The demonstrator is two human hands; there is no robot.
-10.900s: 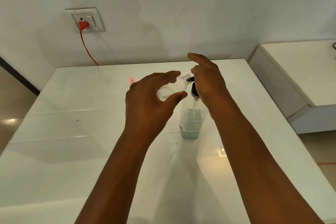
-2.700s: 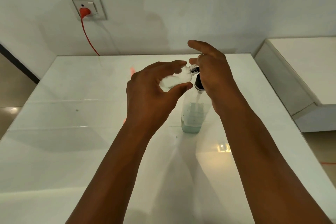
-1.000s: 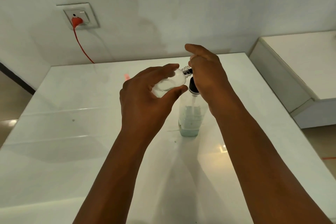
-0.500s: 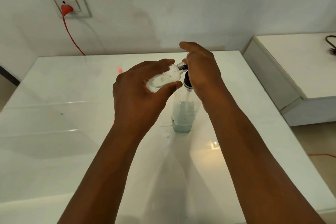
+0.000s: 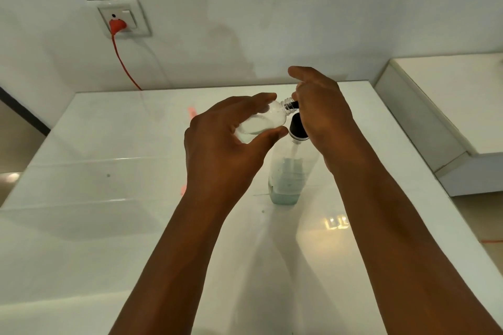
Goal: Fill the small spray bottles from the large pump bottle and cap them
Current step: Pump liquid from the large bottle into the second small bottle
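In the head view, the left hand (image 5: pixel 217 149) grips the small spray bottle (image 5: pixel 262 124), fingers curled over its top and the thumb under its clear body; the bottle lies tilted almost on its side above the counter (image 5: pixel 122 198), its threaded, uncapped neck pointing right toward the pump head; a little clear liquid pools along its lower side. The right hand (image 5: pixel 324 114) is closed over the black pump head (image 5: pixel 297 128) of the large pump bottle (image 5: pixel 287 177), index finger stretched out above, the other fingers curled down around the pump; the pump's nozzle meets the small bottle's mouth, though the contact itself is partly hidden by the fingers. The large pump bottle stands upright on the counter, nearer the right edge than the left, roughly midway between the back edge and the near edge; pale blue-green liquid fills its lower part. Behind the back edge, a wall socket (image 5: pixel 121 19) carries 1 red plug (image 5: pixel 117 26) whose cord (image 5: pixel 123 62) drops to the back left of the counter; a second white surface (image 5: pixel 462 106) sits apart beyond the right edge.
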